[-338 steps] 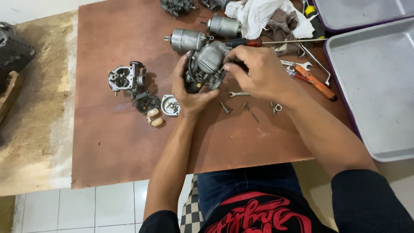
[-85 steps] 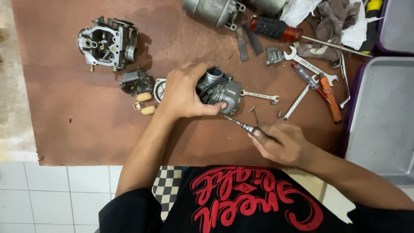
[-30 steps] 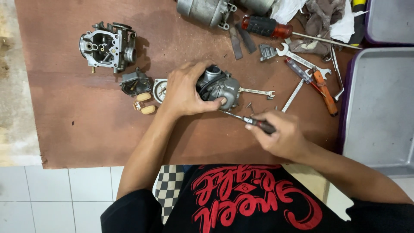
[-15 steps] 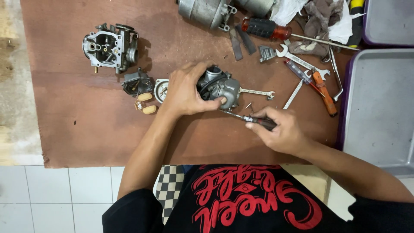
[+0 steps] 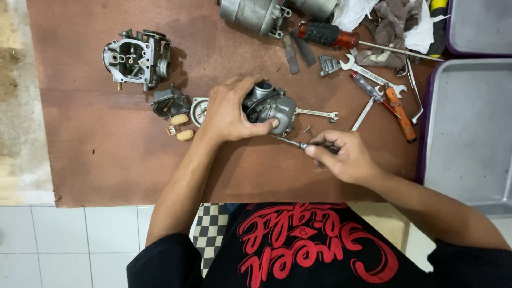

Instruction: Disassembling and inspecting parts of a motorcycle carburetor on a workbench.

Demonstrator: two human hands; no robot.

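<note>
- Left hand (image 5: pixel 229 113) wrapped over a grey carburetor body (image 5: pixel 271 104) on the brown board (image 5: pixel 106 160); fingers closed on it, thumb pressed on its near face
- Right hand (image 5: pixel 341 157) pinches the handle of a thin screwdriver (image 5: pixel 290 142), fingertips together on it; shaft runs from those fingers up-left to the underside of the carburetor body, tip just below the left thumb
- Small open-end wrench (image 5: pixel 318 112) lies just beyond the right fingertips, touching the body's right side; tiny screws (image 5: pixel 308 129) sit between it and the fingers
- Beyond the left knuckles: round gasket piece (image 5: pixel 198 110), dark small part (image 5: pixel 169 101), two tan floats (image 5: pixel 181 128)
- Farther out from the left hand: second carburetor casting (image 5: pixel 137 57)
- Beyond the right hand: red-handled screwdriver (image 5: pixel 333 36), orange-handled pliers (image 5: pixel 397 109), combination wrench (image 5: pixel 373 74), rags (image 5: pixel 392 21)
- Grey tray (image 5: pixel 469 133) well right of the right hand
</note>
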